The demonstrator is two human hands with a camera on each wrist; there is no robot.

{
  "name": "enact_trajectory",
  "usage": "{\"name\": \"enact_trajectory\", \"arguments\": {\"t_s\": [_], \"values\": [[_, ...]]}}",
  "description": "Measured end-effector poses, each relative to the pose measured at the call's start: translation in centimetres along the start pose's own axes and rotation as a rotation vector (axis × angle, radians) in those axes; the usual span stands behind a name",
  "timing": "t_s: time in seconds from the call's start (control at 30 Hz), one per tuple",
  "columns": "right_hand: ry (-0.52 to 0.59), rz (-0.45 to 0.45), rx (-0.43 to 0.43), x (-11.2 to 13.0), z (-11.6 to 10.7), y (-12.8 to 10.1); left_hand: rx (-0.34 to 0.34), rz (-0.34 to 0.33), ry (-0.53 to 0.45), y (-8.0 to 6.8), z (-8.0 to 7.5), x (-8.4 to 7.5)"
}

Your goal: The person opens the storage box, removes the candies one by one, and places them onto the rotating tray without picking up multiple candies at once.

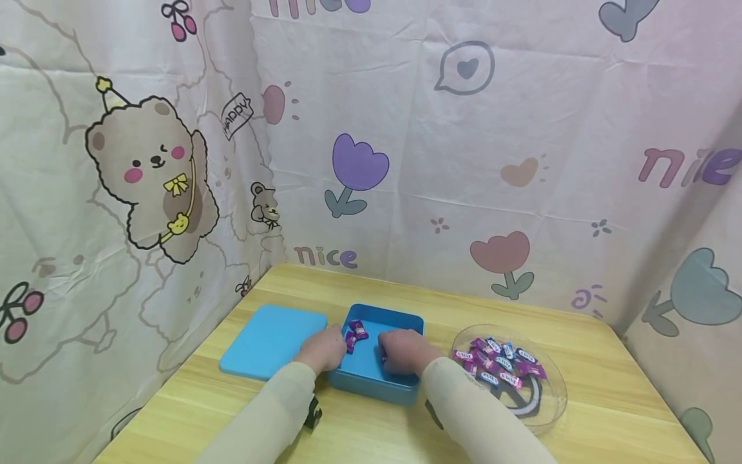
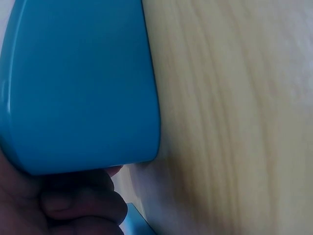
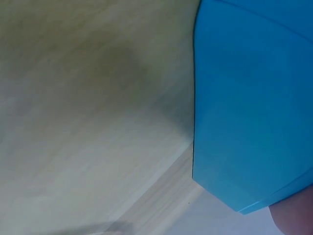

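An open blue box (image 1: 371,377) sits mid-table, with a few purple wrapped candies (image 1: 356,332) in its far left corner. My left hand (image 1: 322,348) is at the box's left wall with its fingers (image 2: 73,203) curled; they seem to grip that wall. My right hand (image 1: 404,351) is inside the box, knuckles up and fingers curled, and a bit of purple wrapper shows at its fingertips. The flat blue lid (image 1: 269,341) lies left of the box and fills the left wrist view as the lid (image 2: 78,83). The right wrist view shows only the box's outer wall (image 3: 254,107).
A clear round plate (image 1: 547,403) with several purple and blue wrapped candies (image 1: 498,361) stands right of the box. The wooden table (image 1: 603,380) is enclosed by a patterned cloth backdrop (image 1: 464,161) on the left, back and right.
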State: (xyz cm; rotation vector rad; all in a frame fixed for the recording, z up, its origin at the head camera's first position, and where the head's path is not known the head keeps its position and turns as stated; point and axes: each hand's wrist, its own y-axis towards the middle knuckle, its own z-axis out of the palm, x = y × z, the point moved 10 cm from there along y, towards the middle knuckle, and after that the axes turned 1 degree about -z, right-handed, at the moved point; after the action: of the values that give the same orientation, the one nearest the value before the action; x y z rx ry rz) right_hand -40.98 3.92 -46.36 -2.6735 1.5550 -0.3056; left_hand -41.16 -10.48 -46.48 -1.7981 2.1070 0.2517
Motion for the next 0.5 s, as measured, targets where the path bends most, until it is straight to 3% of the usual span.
{"name": "enact_trajectory", "arguments": {"t_s": [0.3, 0.5], "values": [[0.043, -0.008, -0.074, -0.5, -0.8, 0.4, -0.010, 0.010, -0.001, 0.3, 0.0, -0.2], [0.078, -0.040, -0.210, -0.6, -3.3, -0.2, -0.020, 0.009, -0.006, 0.2, 0.1, 0.1]]}}
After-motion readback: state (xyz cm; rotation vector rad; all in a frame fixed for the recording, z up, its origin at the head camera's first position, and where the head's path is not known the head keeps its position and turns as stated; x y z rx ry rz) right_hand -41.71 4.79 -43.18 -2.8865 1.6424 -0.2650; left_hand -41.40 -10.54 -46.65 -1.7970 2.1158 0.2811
